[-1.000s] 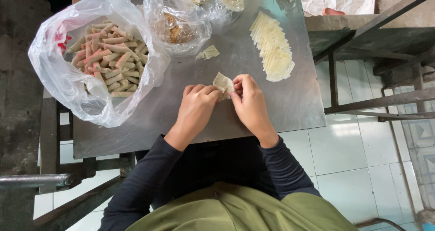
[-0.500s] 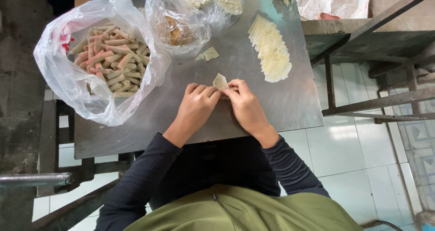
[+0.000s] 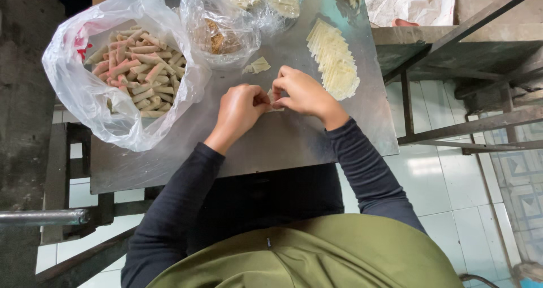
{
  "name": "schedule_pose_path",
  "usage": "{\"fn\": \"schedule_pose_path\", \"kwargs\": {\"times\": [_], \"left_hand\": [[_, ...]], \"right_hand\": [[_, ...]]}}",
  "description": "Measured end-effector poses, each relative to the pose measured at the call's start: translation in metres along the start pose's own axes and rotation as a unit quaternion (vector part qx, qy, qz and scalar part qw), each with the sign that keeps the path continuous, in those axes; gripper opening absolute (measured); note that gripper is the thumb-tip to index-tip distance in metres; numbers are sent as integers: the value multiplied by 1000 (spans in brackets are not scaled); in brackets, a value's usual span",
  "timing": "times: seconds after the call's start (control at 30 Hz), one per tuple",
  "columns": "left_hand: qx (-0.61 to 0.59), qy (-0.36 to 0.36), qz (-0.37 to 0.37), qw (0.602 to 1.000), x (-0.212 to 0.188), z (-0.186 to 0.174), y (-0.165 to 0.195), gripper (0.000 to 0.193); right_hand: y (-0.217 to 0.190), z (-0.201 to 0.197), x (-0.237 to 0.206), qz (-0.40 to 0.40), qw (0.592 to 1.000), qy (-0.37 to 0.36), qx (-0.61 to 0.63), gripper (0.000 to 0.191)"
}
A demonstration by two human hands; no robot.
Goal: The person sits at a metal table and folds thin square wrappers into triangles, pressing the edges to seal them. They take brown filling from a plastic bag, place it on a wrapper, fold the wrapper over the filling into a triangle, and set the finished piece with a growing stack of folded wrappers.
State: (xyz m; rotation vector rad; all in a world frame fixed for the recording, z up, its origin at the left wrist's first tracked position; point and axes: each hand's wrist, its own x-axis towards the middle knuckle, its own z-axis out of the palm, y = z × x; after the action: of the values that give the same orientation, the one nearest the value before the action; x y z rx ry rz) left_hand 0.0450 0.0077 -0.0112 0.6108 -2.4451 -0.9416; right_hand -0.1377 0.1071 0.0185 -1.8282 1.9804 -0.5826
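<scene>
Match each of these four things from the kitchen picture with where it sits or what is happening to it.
Things:
1. finished rolls
2. stack of wrappers
3. small wrapper
4. loose wrapper scrap

Places or states:
A. lying alone on the metal table, beyond the hands
B. piled in the white plastic bag at the table's left
C. pinched between left hand and right hand
D. fanned out at the table's right

Pairs: 1-B, 2-D, 3-C, 4-A
</scene>
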Motion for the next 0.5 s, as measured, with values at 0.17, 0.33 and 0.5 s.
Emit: {"fn": "schedule_pose_path", "kwargs": {"times": [0.17, 0.33, 0.5], "left_hand": [[139, 50, 164, 975, -12, 5, -8, 7], [199, 121, 142, 962, -15, 15, 3, 12], [21, 35, -54, 998, 2, 3, 4, 14]], "right_hand": [[7, 20, -29, -136, 980, 144, -31, 14], [1, 41, -36, 1, 971, 230, -59, 12], [6, 23, -22, 55, 986, 157, 31, 15]]}}
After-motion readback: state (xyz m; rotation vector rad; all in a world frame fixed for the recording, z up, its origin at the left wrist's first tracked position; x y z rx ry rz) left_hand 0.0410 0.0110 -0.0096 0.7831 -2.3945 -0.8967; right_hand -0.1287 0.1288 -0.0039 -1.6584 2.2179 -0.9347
